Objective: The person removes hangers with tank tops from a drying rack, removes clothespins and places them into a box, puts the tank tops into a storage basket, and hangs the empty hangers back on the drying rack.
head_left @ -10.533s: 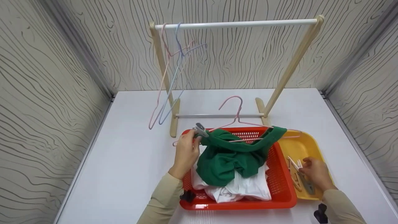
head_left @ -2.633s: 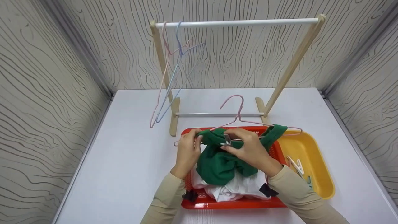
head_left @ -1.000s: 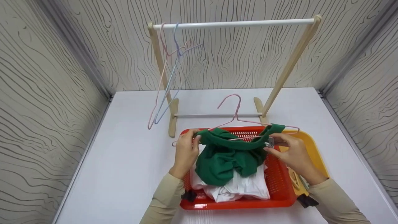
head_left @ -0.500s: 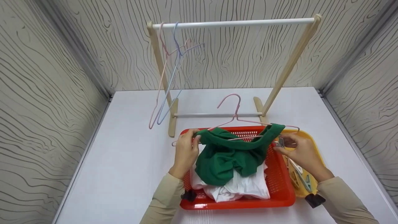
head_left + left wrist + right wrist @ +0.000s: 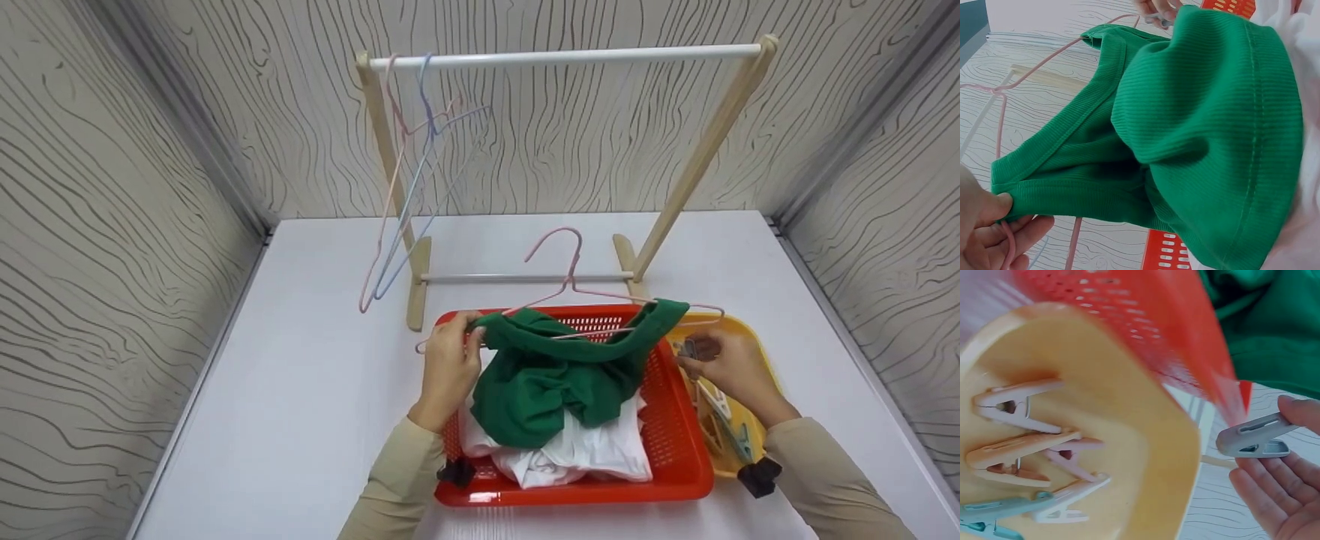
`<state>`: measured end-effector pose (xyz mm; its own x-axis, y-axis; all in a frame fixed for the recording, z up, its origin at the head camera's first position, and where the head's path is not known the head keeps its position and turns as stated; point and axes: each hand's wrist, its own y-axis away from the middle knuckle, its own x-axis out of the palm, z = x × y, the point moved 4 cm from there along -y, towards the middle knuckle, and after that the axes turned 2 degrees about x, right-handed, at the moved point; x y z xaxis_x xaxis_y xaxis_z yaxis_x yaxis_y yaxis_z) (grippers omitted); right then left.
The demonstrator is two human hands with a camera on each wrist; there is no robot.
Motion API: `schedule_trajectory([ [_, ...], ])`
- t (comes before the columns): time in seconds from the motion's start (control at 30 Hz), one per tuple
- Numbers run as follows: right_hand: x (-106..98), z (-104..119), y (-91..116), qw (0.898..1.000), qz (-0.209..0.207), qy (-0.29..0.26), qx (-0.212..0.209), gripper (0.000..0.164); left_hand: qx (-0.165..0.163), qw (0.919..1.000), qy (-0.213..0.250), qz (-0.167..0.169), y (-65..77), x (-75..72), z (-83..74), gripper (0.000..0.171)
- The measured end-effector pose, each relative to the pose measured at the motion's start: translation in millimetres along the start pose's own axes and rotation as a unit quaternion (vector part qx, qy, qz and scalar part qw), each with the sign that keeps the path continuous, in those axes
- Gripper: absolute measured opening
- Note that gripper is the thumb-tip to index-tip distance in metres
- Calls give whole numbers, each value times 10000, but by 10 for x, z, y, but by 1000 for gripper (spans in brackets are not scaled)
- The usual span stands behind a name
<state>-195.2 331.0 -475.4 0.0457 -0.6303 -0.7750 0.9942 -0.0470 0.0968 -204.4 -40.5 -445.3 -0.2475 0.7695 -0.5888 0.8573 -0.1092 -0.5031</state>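
A green ribbed tank top point(image 5: 525, 397) has its straps looped over a pink wire hanger point(image 5: 574, 281), above white cloth in a red basket point(image 5: 577, 491). My left hand point(image 5: 448, 367) pinches the top's left strap together with the hanger's arm; in the left wrist view the thumb point(image 5: 996, 207) lies on the green fabric. To the right of the other strap, my right hand point(image 5: 739, 371) holds a grey clothespin point(image 5: 1255, 436) between thumb and fingers. It is apart from the fabric, over the edge of a yellow tray point(image 5: 750, 341).
Several clothespins point(image 5: 1016, 450) in different colours lie in the yellow tray. Behind the basket stands a wooden rack with a white rod point(image 5: 570, 56); a pink hanger point(image 5: 386, 217) and a blue hanger point(image 5: 409, 210) hang at its left end. White cloth point(image 5: 600, 454) fills part of the basket.
Earlier a grey clothespin was at the left strap and my right hand was in the tray. Since then my right hand has carried a clothespin rightward across the top, past the right strap. My left hand stays put.
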Motion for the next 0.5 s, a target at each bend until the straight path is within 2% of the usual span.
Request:
schedule_trajectory([
  [0.17, 49, -94, -79, 9990, 348, -196, 192, 38, 41, 10000, 47, 11, 7, 8, -24, 12],
  [0.33, 27, -160, -180, 9990, 330, -218, 187, 29, 138, 9999, -71, -67, 11, 27, -28, 12],
  [0.5, 30, -238, -226, 9964, 490, -502, 484, 33, 109, 9999, -21, -51, 17, 31, -28, 11],
])
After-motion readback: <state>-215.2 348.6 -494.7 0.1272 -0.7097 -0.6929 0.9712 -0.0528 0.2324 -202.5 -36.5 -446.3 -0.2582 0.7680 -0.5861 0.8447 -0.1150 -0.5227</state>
